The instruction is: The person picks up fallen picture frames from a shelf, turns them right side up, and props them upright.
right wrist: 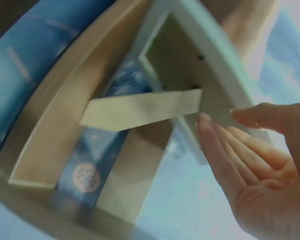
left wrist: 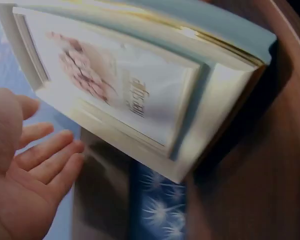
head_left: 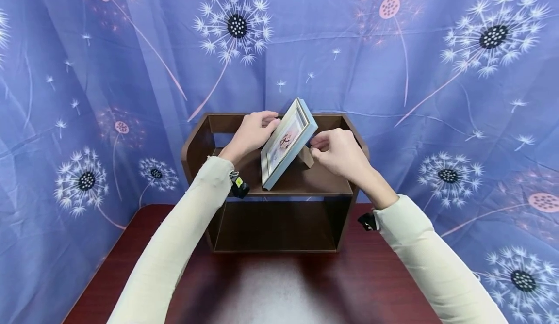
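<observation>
A blue-violet fabric curtain printed with white and pink dandelions [head_left: 297, 76] forms the background. A glossy dark red-brown table [head_left: 279, 285] extends to 6 o'clock, with a pale glare on its surface. On it stands a brown two-tier wooden shelf unit [head_left: 325, 183], near the centre of the head view.

A rectangular picture frame with cream front and pale blue sides [head_left: 286, 142] is at the unit's upper tier, tilted, its top edge toward 1 o'clock and its bottom edge toward 7. Its picture shows a pinkish motif with lettering. The front faces the left hand; from the back projects a flat, light tan support leg [right wrist: 145, 107]. Whether the leg bears on the shelf cannot be determined.

The left hand [head_left: 253, 132], at the frame's 10 o'clock, has its fingers loosely extended and grips nothing; contact with the frame cannot be confirmed. The right hand [head_left: 342, 153], at 3 o'clock, has its fingers slightly bent, thumb apart, and holds nothing; its fingertips are close to the leg, contact undetermined.

Off-white sleeves [head_left: 174, 241] enter from 7 and 4 o'clock.
</observation>
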Demonstrator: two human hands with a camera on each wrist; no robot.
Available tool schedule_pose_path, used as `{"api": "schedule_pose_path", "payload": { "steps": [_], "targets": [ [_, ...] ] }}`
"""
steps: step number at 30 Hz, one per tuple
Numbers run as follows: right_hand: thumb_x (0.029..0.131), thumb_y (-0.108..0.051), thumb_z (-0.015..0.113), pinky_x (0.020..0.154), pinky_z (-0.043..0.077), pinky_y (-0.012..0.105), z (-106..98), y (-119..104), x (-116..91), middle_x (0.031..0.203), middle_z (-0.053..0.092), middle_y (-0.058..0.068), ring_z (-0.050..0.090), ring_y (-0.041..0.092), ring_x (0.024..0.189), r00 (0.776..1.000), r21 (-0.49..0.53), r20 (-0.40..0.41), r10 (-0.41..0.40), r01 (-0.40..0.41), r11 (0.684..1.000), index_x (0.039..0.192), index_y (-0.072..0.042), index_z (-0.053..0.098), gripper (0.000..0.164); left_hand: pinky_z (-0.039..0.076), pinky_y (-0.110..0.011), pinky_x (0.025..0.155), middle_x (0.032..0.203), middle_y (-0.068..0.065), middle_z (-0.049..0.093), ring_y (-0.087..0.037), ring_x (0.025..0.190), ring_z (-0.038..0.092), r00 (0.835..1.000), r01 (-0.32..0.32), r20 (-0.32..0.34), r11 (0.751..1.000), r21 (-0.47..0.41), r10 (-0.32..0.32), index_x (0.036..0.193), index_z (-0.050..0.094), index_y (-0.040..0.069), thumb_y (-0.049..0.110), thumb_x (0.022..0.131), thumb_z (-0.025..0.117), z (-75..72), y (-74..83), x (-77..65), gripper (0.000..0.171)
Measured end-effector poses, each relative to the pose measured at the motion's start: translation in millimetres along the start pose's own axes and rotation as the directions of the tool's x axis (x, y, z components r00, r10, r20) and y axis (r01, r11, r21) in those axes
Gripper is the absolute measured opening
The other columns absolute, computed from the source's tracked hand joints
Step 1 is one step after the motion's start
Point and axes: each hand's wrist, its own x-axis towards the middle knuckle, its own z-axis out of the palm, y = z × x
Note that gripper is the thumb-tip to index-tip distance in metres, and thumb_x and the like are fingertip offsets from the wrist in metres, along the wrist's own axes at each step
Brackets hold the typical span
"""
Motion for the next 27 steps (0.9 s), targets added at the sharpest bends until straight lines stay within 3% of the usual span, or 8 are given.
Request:
{"api": "schedule_pose_path", "payload": {
  "steps": [3,5,10,12,15,21,27],
  "targets": [
    [0.092,-0.021,0.074,0.076,0.060,0.035,-2.2,-7.0,-1.9,0.097,0.083,0.009,0.080,0.022,0.094,0.997,0.060,0.057,0.049,-0.052,0.997,0.108,-0.005,0.082,0.024,0.054,-0.043,0.111,0.143,-0.013,0.068,-0.028,0.133,0.066,0.997,0.078,0.017,0.996,-0.047,-0.078,0.146,0.062,0.008,0.032,0.110,0.056,2.7,-13.3,-0.4,0.044],
    [0.093,-0.031,0.077,0.070,0.055,0.029,-0.6,-10.9,-3.2,0.087,0.083,0.004,0.077,0.015,0.084,0.996,0.085,0.072,0.059,-0.065,0.994,0.099,-0.010,0.084,0.023,0.054,-0.044,0.111,0.144,-0.013,0.068,-0.028,0.134,0.065,0.993,0.113,0.028,0.991,-0.066,-0.111,0.145,0.063,0.007,0.031,0.109,0.057,5.5,-20.7,-0.6,0.043],
    [0.097,-0.049,0.071,0.051,0.035,0.024,9.3,-19.4,-4.7,0.063,0.074,-0.001,0.051,0.007,0.054,0.998,0.082,0.022,0.067,-0.068,0.994,0.068,-0.019,0.078,0.042,0.051,-0.044,0.114,0.148,-0.014,0.065,-0.029,0.138,0.062,0.986,0.155,0.073,0.986,-0.053,-0.151,0.146,0.063,0.008,0.028,0.110,0.054,14.9,-32.4,-1.8,0.042],
    [0.099,-0.049,0.068,0.048,0.032,0.025,13.7,-21.6,-4.5,0.060,0.074,0.001,0.048,0.007,0.050,0.997,0.067,-0.005,0.077,-0.076,0.995,0.062,-0.019,0.076,0.048,0.051,-0.044,0.114,0.150,-0.013,0.063,-0.029,0.139,0.061,0.983,0.166,0.084,0.985,-0.047,-0.162,0.147,0.063,0.010,0.027,0.110,0.053,18.7,-34.6,-2.9,0.042],
    [0.101,-0.046,0.066,0.049,0.035,0.026,17.9,-23.9,-4.1,0.061,0.075,0.004,0.054,0.010,0.050,0.995,0.051,-0.026,0.092,-0.091,0.995,0.060,-0.020,0.075,0.049,0.053,-0.043,0.112,0.148,-0.012,0.065,-0.027,0.137,0.062,0.983,0.173,0.077,0.984,-0.040,-0.169,0.146,0.064,0.013,0.027,0.110,0.053,22.3,-36.5,-4.3,0.040],
    [0.101,-0.044,0.065,0.049,0.037,0.027,17.3,-26.3,-3.3,0.061,0.075,0.003,0.058,0.012,0.052,0.993,0.049,-0.022,0.118,-0.117,0.992,0.060,-0.019,0.075,0.049,0.055,-0.043,0.108,0.144,-0.013,0.068,-0.028,0.134,0.065,0.987,0.155,0.042,0.988,-0.014,-0.155,0.143,0.067,0.013,0.026,0.109,0.054,20.3,-39.8,-4.8,0.038],
    [0.100,-0.043,0.063,0.050,0.033,0.026,11.9,-19.7,0.1,0.051,0.061,-0.005,0.047,0.011,0.051,0.989,0.044,-0.023,0.147,-0.146,0.988,0.059,-0.015,0.070,0.050,0.055,-0.046,0.109,0.140,-0.014,0.070,-0.030,0.133,0.065,0.986,0.163,0.031,0.987,-0.003,-0.163,0.139,0.070,0.010,0.027,0.109,0.057,14.0,-37.5,-7.7,0.037]
  ]
}}
